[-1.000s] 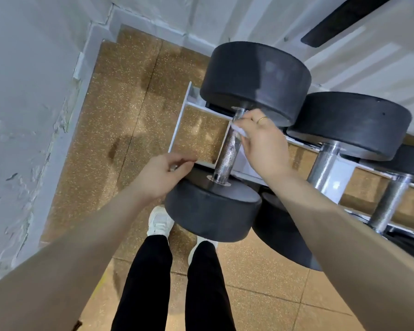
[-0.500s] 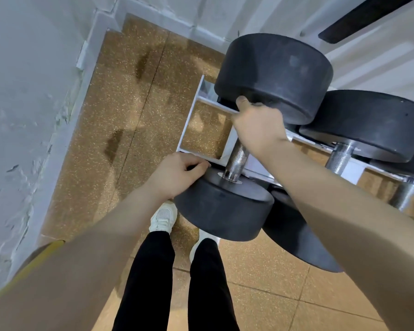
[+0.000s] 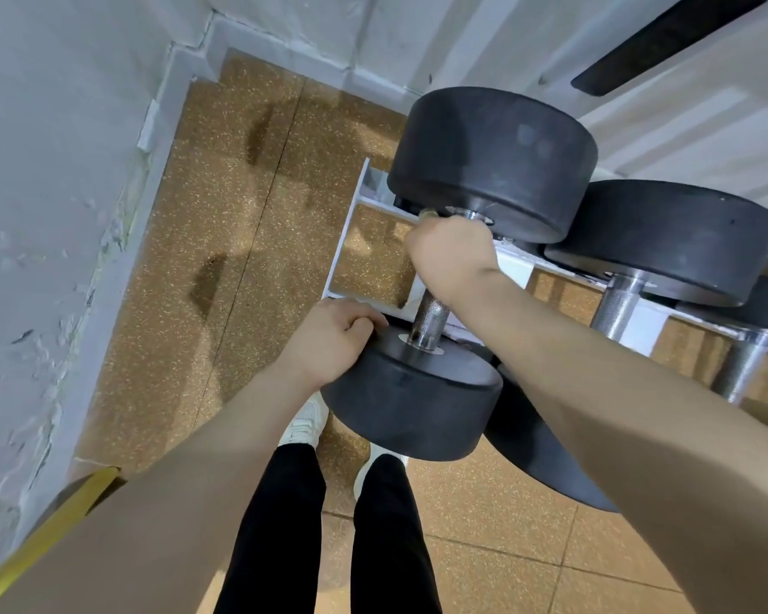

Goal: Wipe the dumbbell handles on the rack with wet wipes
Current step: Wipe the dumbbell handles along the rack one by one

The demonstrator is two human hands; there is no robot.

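Note:
A big black dumbbell lies across the white rack [image 3: 354,223] at its left end, with a knurled steel handle [image 3: 427,323] between its near head [image 3: 411,401] and far head [image 3: 493,161]. My right hand [image 3: 451,254] grips the upper part of that handle, fingers curled round it; the wet wipe is hidden inside the grip. My left hand [image 3: 335,336] holds the top left edge of the near head, fingers curled over it.
A second dumbbell [image 3: 666,241] with its steel handle [image 3: 615,308] lies to the right, and a third handle [image 3: 745,365] further right. The grey wall [image 3: 49,214] stands close on the left. My legs and white shoes [image 3: 304,423] stand on the brown speckled floor.
My right hand slid up the handle toward the far head and wrapped round it, hiding the white wipe. My left hand closed onto the near head's edge.

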